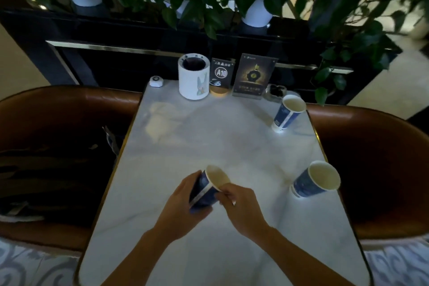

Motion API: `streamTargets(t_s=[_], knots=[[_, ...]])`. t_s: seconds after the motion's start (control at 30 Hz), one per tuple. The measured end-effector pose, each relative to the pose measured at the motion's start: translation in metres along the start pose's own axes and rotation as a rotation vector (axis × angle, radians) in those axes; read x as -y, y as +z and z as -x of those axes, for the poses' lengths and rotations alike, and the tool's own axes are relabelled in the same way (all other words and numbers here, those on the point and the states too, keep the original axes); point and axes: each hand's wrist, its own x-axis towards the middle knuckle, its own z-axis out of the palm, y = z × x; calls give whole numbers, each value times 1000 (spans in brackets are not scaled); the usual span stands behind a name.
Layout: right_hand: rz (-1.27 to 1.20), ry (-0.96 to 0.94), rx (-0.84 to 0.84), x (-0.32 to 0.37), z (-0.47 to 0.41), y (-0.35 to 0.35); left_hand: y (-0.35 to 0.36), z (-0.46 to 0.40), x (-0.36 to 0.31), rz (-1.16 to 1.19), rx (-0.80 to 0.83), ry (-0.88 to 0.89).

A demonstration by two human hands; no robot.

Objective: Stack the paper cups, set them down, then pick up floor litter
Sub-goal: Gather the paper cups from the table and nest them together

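Blue paper cup [207, 187], tilted above the marble table [185, 146], is clasped by the left hand [183, 206] while the right hand [241, 206] pinches its rim, two more cups [287, 112] [316, 180] standing well right, brown seats [383, 169] flanking.

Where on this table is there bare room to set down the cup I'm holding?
The middle of the marble table is bare, from the hands up to the white canister. The near end below your wrists is free too. The far edge is crowded with the canister, A10 sign and menu card; two paper cups line the right side.
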Motion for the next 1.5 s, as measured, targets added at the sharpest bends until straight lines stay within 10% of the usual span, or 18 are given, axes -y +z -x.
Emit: streamTargets(t_s=[0.67,0.97,1.23,1.5], knots=[[-188,77,-137,-54,57,-98,74,-8,-80,-48,85,0],[118,-1,-537,-110,22,-164,69,-2,-80,-34,59,-15],[660,229,-154,-161,-19,-162,69,-4,-84,36,56,-56],[760,198,-187,-157,-18,-151,62,13,-78,64,22,-116]])
